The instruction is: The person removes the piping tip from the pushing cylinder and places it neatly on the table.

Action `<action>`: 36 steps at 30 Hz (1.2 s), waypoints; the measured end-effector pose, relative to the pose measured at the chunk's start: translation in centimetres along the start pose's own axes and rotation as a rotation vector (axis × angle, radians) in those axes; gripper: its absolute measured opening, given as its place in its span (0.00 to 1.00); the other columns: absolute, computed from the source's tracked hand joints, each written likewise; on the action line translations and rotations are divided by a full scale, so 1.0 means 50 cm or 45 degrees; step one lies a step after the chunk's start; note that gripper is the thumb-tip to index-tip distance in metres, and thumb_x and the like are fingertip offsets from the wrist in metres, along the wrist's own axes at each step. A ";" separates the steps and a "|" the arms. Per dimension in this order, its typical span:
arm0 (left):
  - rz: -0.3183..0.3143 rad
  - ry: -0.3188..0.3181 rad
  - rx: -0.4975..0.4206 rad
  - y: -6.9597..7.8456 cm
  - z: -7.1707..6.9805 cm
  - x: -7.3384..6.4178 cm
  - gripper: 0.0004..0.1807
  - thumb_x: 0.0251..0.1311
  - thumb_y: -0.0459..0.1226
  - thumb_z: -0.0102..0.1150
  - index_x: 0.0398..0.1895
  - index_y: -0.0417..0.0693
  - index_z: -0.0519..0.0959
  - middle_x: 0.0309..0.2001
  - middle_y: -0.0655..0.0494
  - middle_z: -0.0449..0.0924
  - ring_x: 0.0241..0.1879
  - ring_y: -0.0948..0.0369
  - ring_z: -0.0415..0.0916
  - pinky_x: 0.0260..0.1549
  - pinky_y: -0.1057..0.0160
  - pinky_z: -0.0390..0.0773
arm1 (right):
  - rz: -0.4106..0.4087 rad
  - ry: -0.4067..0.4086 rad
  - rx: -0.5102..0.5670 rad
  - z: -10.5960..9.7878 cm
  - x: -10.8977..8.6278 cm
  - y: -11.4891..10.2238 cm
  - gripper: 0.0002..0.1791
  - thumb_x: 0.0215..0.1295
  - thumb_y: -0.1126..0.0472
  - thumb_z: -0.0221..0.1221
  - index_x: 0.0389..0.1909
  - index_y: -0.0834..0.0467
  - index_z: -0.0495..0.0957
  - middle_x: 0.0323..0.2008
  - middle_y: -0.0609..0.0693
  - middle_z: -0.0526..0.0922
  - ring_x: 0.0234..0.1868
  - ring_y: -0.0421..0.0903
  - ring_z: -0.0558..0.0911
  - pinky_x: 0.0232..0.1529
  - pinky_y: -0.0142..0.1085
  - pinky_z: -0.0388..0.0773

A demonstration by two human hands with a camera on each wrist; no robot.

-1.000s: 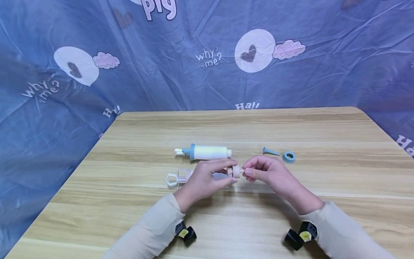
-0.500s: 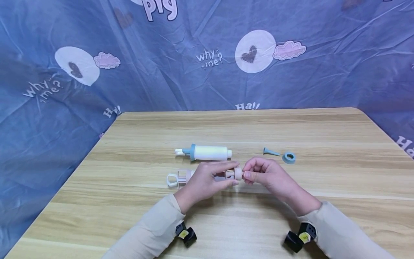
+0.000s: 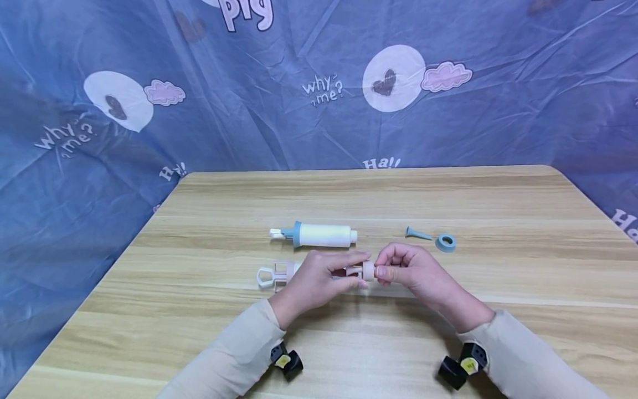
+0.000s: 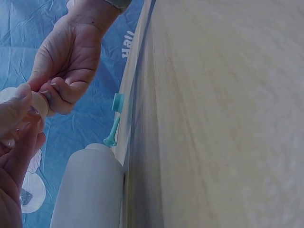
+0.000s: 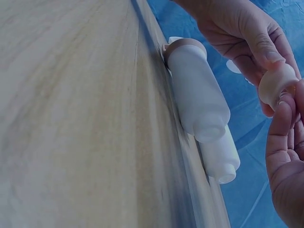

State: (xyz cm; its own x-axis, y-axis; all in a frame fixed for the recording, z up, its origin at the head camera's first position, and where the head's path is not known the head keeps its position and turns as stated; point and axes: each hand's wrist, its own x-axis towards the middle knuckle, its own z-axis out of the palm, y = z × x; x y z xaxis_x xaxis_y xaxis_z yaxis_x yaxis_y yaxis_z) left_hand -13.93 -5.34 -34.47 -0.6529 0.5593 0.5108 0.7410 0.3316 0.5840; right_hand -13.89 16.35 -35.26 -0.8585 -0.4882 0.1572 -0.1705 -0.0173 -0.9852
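Note:
My left hand holds a pale pink ring cap between thumb and fingers. A slim pale nozzle runs through the cap, its wider end toward my left palm. Close against the cap's right side, my right hand pinches the nozzle's narrow tip, which the fingers hide. In the right wrist view the ring cap sits between both hands, with the left thumb on its rim. Below my left hand lies a white syringe-like tube with a pink collar and a looped handle, partly covered.
Behind my hands lies a second white syringe-like tube with a blue collar. At the right rear are a small blue nozzle and a blue ring cap. A blue printed cloth hangs behind the wooden table.
The ring cap has shifted slightly right and down, closer to my right fingertips. Less of the nozzle's tip shows on its right side. Both hands stay nearly in place.

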 end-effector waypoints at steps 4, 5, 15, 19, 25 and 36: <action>0.008 0.006 0.006 0.001 0.000 0.000 0.23 0.45 0.37 0.70 0.48 0.42 0.81 0.47 0.49 0.81 0.46 0.60 0.80 0.43 0.75 0.75 | 0.005 0.002 -0.005 0.001 -0.001 -0.001 0.08 0.59 0.68 0.58 0.28 0.50 0.77 0.24 0.41 0.79 0.28 0.37 0.77 0.32 0.31 0.75; 0.011 0.009 0.011 0.001 0.000 0.000 0.23 0.44 0.37 0.70 0.48 0.42 0.81 0.47 0.49 0.81 0.46 0.60 0.80 0.44 0.74 0.75 | 0.009 0.004 -0.006 0.002 -0.001 -0.001 0.08 0.59 0.68 0.58 0.28 0.50 0.77 0.24 0.41 0.79 0.28 0.37 0.77 0.32 0.31 0.75; 0.016 0.049 0.020 -0.001 0.000 0.002 0.23 0.44 0.36 0.70 0.49 0.43 0.81 0.44 0.50 0.83 0.28 0.64 0.78 0.29 0.74 0.77 | -0.009 0.130 0.007 0.004 -0.006 -0.010 0.07 0.59 0.67 0.59 0.38 0.56 0.75 0.35 0.44 0.78 0.36 0.38 0.77 0.38 0.28 0.75; 0.003 0.051 0.010 0.001 0.002 0.001 0.23 0.45 0.36 0.69 0.49 0.43 0.80 0.44 0.50 0.83 0.28 0.68 0.77 0.28 0.78 0.75 | 0.034 0.136 -0.034 0.008 -0.006 -0.007 0.11 0.58 0.68 0.59 0.42 0.60 0.75 0.38 0.45 0.79 0.38 0.39 0.78 0.41 0.29 0.77; -0.007 0.046 -0.045 0.003 0.005 0.002 0.23 0.45 0.34 0.69 0.49 0.41 0.80 0.44 0.49 0.83 0.35 0.65 0.81 0.33 0.75 0.78 | 0.055 0.097 -0.048 0.015 -0.006 -0.001 0.12 0.58 0.67 0.59 0.43 0.62 0.74 0.39 0.46 0.79 0.38 0.40 0.79 0.40 0.31 0.77; 0.062 -0.006 0.044 0.003 0.005 0.005 0.25 0.47 0.36 0.68 0.51 0.41 0.78 0.47 0.48 0.81 0.42 0.61 0.81 0.41 0.78 0.75 | 0.066 0.130 -0.044 0.022 -0.007 0.003 0.15 0.54 0.69 0.62 0.43 0.65 0.74 0.36 0.49 0.80 0.37 0.42 0.80 0.38 0.32 0.79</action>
State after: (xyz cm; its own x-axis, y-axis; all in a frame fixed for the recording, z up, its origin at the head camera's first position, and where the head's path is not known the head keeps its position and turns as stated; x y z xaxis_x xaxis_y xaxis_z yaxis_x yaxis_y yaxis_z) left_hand -13.94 -4.96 -34.42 -0.6151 0.5791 0.5351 0.7770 0.3301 0.5360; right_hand -13.08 15.58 -35.52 -0.9111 -0.3962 0.1140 -0.1396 0.0363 -0.9895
